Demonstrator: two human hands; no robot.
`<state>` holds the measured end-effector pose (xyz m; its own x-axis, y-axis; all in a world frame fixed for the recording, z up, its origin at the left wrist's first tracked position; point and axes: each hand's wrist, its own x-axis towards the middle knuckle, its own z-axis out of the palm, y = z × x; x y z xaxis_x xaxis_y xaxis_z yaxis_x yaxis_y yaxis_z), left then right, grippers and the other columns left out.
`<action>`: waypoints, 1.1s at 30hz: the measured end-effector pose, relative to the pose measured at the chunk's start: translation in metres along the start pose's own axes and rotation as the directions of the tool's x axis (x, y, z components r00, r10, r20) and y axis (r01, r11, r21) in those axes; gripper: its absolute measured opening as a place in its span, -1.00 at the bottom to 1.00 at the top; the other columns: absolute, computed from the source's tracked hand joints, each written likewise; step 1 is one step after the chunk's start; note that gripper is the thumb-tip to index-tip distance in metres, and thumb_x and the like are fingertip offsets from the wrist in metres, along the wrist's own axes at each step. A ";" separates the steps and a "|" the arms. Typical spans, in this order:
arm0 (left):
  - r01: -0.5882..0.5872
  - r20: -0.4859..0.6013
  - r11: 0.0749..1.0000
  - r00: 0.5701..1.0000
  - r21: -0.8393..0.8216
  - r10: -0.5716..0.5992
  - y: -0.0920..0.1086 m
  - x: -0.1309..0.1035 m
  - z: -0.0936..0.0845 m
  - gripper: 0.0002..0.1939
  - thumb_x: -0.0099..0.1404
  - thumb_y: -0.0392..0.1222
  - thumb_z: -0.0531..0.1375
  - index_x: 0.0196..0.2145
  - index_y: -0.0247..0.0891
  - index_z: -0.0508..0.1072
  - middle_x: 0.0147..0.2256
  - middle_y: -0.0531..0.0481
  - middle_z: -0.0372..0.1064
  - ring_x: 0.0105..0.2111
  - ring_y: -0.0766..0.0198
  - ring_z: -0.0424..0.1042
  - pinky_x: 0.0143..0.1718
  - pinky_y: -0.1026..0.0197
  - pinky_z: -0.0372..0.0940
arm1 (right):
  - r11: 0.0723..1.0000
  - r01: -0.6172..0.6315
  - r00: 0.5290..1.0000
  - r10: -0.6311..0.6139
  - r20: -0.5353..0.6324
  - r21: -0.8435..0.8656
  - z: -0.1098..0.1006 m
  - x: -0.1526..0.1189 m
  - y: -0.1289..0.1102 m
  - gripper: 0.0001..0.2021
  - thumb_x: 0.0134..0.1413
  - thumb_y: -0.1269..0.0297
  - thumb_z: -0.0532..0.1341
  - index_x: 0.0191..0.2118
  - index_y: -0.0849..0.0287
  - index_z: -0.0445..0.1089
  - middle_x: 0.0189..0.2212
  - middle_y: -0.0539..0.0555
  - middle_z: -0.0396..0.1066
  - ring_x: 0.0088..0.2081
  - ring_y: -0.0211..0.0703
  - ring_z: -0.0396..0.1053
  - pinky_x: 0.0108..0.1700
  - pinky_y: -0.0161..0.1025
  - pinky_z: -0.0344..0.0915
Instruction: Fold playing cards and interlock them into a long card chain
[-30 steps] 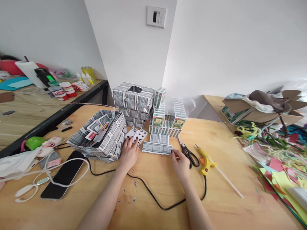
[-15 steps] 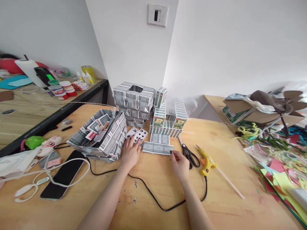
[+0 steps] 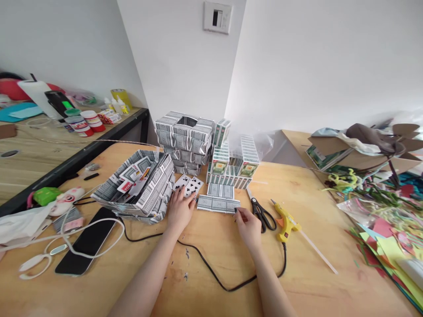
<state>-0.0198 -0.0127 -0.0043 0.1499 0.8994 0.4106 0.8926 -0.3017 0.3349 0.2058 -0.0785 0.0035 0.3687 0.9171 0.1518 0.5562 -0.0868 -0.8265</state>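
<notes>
Playing cards (image 3: 193, 183) lay face up on the table (image 3: 307, 286) beside a card-covered basket (image 3: 158, 187), partly hidden under the left hand (image 3: 180, 212), its fingers slightly apart. The right hand (image 3: 248, 226) bunched its fingertips at the card strip (image 3: 217, 204); whether they pinched it could not be told.

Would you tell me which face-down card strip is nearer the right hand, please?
The longer front strip: its right end is at the right hand; the shorter strip lies behind.
</notes>
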 end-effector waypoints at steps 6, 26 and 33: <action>0.038 -0.048 0.999 0.998 -0.001 -0.038 -0.005 0.002 0.003 -0.71 0.18 -0.20 0.05 -0.13 -0.20 0.37 -0.04 -0.13 0.22 -0.01 0.06 0.19 0.00 0.02 0.15 | 1.000 0.020 1.000 -0.020 0.005 -0.010 0.000 0.000 0.001 -0.68 -0.03 0.11 0.05 -0.32 0.22 0.43 -0.55 0.07 0.45 -0.53 -0.17 0.37 -0.43 -0.31 0.27; 0.136 -0.130 0.966 0.977 -0.221 -0.168 -0.003 -0.001 -0.004 -0.61 0.16 -0.35 0.03 -0.02 -0.26 0.20 -0.29 -0.10 0.35 -0.32 0.20 0.38 -0.29 0.20 0.28 | 1.000 0.017 1.000 -0.018 0.011 0.016 0.004 0.002 0.005 -0.71 -0.03 0.14 0.07 -0.33 0.21 0.42 -0.49 0.10 0.46 -0.48 -0.15 0.38 -0.38 -0.28 0.28; 0.118 -0.162 0.982 0.977 -0.146 -0.141 -0.004 -0.004 -0.002 -0.81 0.17 -0.30 0.01 -0.23 -0.28 0.31 -0.35 -0.09 0.35 -0.32 0.19 0.37 -0.32 0.22 0.26 | 1.000 0.010 1.000 -0.010 0.005 0.024 0.005 0.002 0.008 -0.69 -0.03 0.13 0.06 -0.30 0.22 0.41 -0.51 0.10 0.46 -0.49 -0.14 0.38 -0.41 -0.28 0.28</action>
<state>-0.0251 -0.0156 -0.0057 -0.0485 0.8700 0.4906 0.8322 -0.2364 0.5015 0.2070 -0.0750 -0.0057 0.3594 0.9198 0.1577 0.5421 -0.0682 -0.8376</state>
